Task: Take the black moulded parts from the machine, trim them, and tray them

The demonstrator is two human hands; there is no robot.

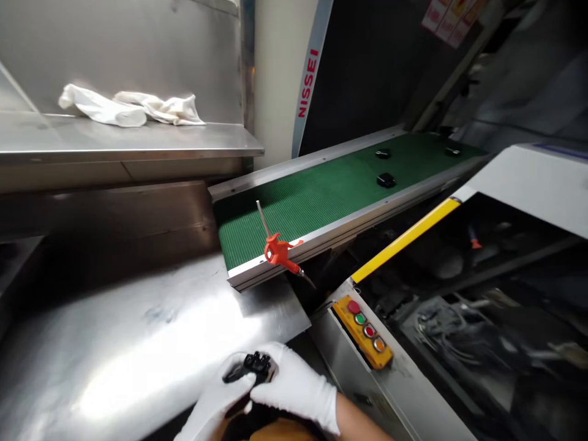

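Both of my hands wear white gloves and meet at the bottom of the head view, by the steel table's front edge. Between them is a black molded plastic part with a knobbly top; its exact kind does not show. My left hand is closed around its left side, thumb on top. From the right, my right hand grips the same part, the thumb near the left one. The gloves hide the lower side of the part.
A steel table lies ahead. Beyond it runs a green conveyor belt carrying several black parts. An orange air blow gun rests on its rail. At right are a yellow button box and yellow bar. White cloths lie on a shelf.
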